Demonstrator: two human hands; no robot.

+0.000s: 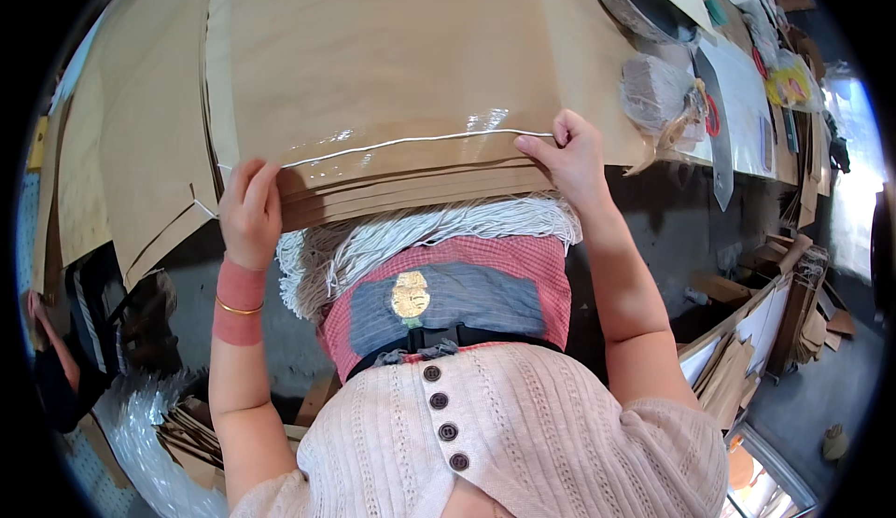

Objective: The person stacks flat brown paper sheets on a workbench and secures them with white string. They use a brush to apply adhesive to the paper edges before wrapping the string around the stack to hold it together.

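Both hands, left hand (pixel 250 212) and right hand (pixel 571 157), pinch a white cord (pixel 411 141) along the brown paper sheet (pixel 373 61); next it probably needs even pressing down

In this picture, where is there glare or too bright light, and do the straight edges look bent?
Head view: glare shines on the glossy strip beside the white cord stretched between the left hand and the right hand on the brown paper stack; daylight at the right rim is washed out; the stack's edges curve from fisheye distortion; the corners are black; the hands look sharp.
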